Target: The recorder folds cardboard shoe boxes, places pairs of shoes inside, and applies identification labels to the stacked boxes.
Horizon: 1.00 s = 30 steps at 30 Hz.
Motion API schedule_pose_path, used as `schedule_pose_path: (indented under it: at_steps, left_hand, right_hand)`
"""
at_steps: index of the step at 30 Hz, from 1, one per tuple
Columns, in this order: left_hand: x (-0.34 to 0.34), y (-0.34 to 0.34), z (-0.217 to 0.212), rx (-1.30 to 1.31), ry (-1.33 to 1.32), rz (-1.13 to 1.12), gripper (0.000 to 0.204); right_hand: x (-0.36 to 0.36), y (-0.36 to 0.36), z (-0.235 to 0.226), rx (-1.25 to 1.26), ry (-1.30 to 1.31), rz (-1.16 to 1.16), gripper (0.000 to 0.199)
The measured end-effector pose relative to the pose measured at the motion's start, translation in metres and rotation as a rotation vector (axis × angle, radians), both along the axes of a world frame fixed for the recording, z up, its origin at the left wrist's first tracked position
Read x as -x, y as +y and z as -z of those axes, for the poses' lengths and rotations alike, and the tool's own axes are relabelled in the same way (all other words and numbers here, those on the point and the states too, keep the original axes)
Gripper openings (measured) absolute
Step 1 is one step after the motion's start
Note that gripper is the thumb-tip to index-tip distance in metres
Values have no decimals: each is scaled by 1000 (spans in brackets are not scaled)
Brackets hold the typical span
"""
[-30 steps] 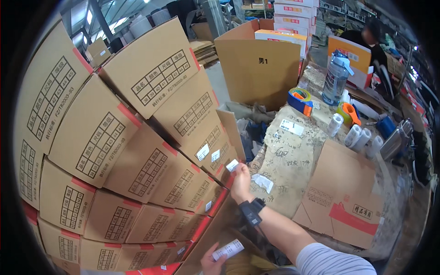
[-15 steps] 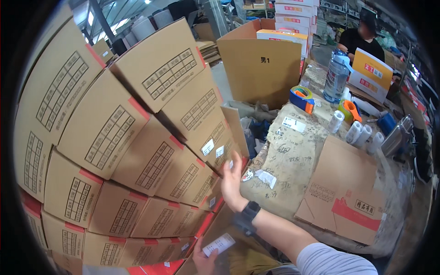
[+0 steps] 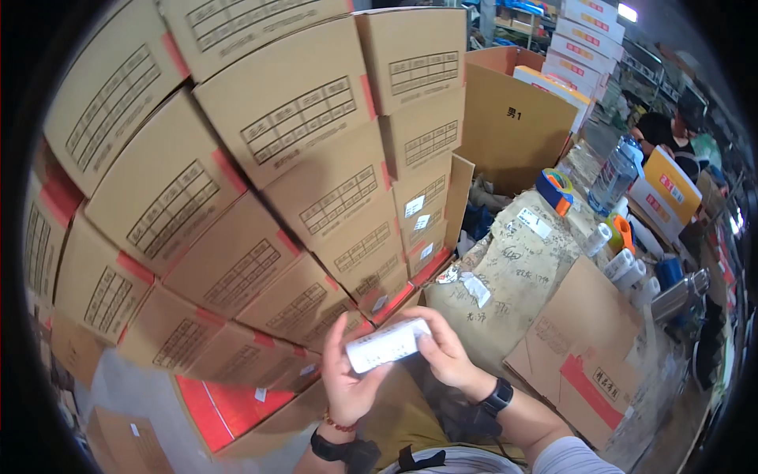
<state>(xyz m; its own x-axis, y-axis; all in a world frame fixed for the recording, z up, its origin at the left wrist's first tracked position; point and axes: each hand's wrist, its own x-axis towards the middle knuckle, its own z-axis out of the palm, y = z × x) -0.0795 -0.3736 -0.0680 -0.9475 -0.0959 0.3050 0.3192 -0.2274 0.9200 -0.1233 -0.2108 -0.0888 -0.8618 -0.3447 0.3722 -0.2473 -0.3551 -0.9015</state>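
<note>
I hold a roll of white printed labels (image 3: pixel 385 346) in front of my body, between both hands. My left hand (image 3: pixel 350 387) is closed around its left end, thumb underneath. My right hand (image 3: pixel 446 355) grips the right end, its thumb pressed on the label face. Just beyond my hands rises a stacked wall of brown cartons (image 3: pixel 316 118), each printed with a black grid and red corner strips. Small white labels (image 3: pixel 414 207) are stuck on cartons in the right-hand column. A red carton surface (image 3: pixel 229 407) shows low on the left, with a white label on it.
On the right, a worn table (image 3: pixel 505 245) bears a flattened carton (image 3: pixel 580 340), a tape dispenser (image 3: pixel 555 192), a water bottle (image 3: pixel 616 178), several white rolls (image 3: pixel 624 268) and a metal flask (image 3: pixel 681 294). A large open carton (image 3: pixel 513 118) stands behind. Another person (image 3: pixel 675 130) sits at the far right.
My right hand has drawn back from the cartons onto the label roll, which my left hand has raised. One more label shows on the right-hand column. My view has swung left and down.
</note>
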Motion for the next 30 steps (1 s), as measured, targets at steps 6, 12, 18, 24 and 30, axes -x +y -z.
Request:
schedule_pose_path:
  at_steps: [6, 12, 18, 24, 30]
  left_hand:
    - [-6, 16, 0, 23, -91, 165, 47]
    - [-8, 28, 7, 166, 60, 9, 30]
    - [-13, 35, -14, -54, 63, 255, 70]
    - [-25, 54, -2, -77, -45, 100, 82]
    - [-23, 62, -5, -142, 33, -3, 84]
  right_hand:
    - [-9, 24, -8, -203, 323, 185, 38]
    - [-33, 30, -33, 2, -20, 65, 54]
    - [-40, 44, -29, -194, -3, 252, 45]
    - [-49, 30, -35, 59, -318, 247, 25]
    - [-51, 36, -20, 74, -359, 165, 30]
